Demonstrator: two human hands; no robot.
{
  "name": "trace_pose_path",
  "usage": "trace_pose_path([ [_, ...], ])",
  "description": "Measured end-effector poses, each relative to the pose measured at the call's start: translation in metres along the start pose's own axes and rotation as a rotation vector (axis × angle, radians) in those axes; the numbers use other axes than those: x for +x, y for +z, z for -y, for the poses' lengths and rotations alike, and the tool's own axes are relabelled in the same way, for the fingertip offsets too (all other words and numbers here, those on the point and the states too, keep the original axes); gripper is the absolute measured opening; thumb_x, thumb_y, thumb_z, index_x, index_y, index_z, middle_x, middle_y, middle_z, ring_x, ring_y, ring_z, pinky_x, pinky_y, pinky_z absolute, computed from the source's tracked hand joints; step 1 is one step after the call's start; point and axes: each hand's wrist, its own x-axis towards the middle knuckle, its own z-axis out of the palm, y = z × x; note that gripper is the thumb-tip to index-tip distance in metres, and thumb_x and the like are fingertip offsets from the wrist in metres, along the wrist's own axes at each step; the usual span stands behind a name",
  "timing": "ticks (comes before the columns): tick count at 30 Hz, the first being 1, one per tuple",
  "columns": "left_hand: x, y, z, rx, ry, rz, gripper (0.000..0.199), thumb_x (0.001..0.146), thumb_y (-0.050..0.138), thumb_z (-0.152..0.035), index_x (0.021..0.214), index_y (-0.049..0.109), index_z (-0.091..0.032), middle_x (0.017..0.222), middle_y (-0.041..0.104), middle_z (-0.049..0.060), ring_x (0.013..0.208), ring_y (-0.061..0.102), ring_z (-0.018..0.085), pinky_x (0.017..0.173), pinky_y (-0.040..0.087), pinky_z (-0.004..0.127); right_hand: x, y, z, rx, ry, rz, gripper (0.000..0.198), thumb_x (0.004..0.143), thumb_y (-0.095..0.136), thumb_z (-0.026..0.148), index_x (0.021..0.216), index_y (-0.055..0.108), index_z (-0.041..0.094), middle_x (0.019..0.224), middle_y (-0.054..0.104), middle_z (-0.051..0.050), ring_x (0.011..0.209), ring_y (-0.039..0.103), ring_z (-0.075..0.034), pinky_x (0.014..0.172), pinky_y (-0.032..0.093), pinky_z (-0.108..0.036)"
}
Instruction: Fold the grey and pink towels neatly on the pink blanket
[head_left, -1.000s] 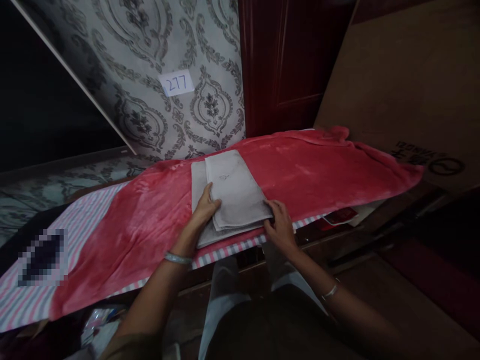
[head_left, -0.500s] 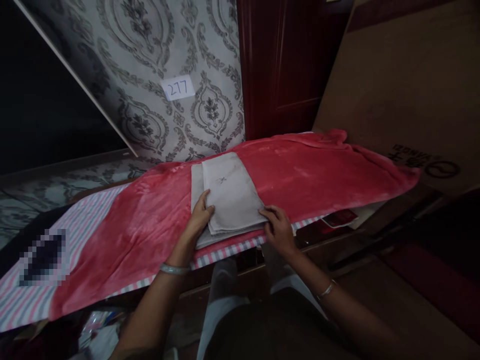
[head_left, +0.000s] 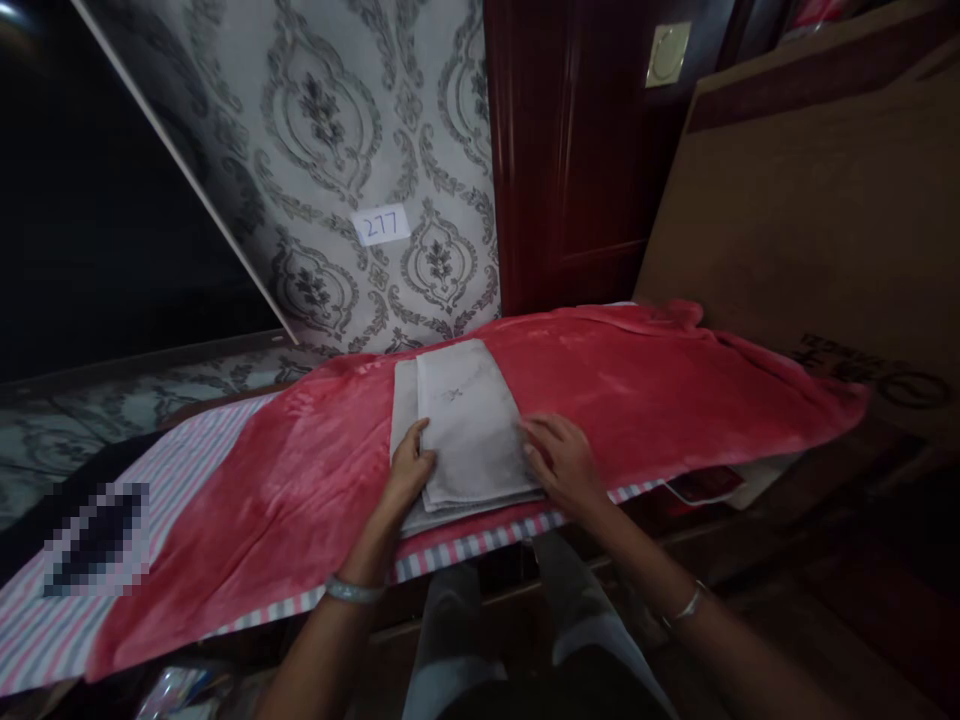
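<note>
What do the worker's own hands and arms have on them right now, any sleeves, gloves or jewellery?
Both hands are bare, no gloves. The left hand has a pale, silvery bangle at the wrist; the right hand has a thinner silvery bracelet. Both forearms are uncovered as far as the frame shows; no sleeve is in view.

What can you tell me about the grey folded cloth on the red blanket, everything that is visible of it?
The grey folded cloth is pale grey, soft-looking fabric, folded into a long rectangle with a second layer showing along its left and near edges. A small dark mark sits near its far end. It lies flat on the red blanket, near the front edge, long side pointing away from the person. The left hand rests on its left near corner, thumb on the upper layer; the right hand lies at its right edge.
</note>
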Motion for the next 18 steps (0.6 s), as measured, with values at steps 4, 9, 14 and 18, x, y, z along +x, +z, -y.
trace_pose_path([
  [4, -0.006, -0.002, -0.004, -0.059, -0.025, 0.009, 0.071, 0.064, 0.059, -0.012, 0.135, 0.056, -0.018, 0.115, 0.070, 0.008, 0.097, 0.066, 0.021, 0.085, 0.054, 0.032, 0.026, 0.022, 0.021, -0.143, -0.047, 0.352, 0.065, 0.095, 0.048, 0.047, 0.152, 0.043, 0.014, 0.158, 0.038, -0.017, 0.148, 0.028, -0.030, 0.120, 0.021, -0.051],
  [9, 0.003, -0.010, -0.007, -0.133, -0.092, 0.038, 0.070, 0.069, 0.063, -0.019, 0.138, 0.052, -0.018, 0.094, 0.068, 0.004, 0.077, 0.064, 0.017, 0.066, 0.052, 0.026, 0.016, 0.041, 0.030, -0.139, -0.067, 0.541, 0.067, 0.098, 0.046, 0.053, 0.155, 0.040, 0.019, 0.163, 0.027, -0.013, 0.153, 0.017, -0.028, 0.124, 0.011, -0.049],
  [14, 0.061, -0.009, -0.021, -0.052, -0.119, -0.053, 0.062, 0.073, 0.067, -0.023, 0.134, 0.055, -0.017, 0.074, 0.060, -0.002, 0.060, 0.057, 0.013, 0.056, 0.045, 0.022, 0.016, 0.036, 0.030, -0.142, -0.037, 0.593, 0.067, 0.097, 0.050, 0.049, 0.156, 0.037, 0.021, 0.165, 0.021, -0.012, 0.153, 0.014, -0.027, 0.124, 0.010, -0.049],
  [18, 0.121, 0.004, -0.036, 0.022, -0.138, -0.113, 0.058, 0.074, 0.066, -0.020, 0.131, 0.057, -0.016, 0.078, 0.065, 0.001, 0.067, 0.063, 0.016, 0.063, 0.050, 0.025, 0.019, 0.033, 0.031, -0.122, -0.024, 0.634, 0.067, 0.096, 0.050, 0.047, 0.157, 0.034, 0.024, 0.166, 0.017, -0.010, 0.154, 0.012, -0.027, 0.124, 0.010, -0.050],
])
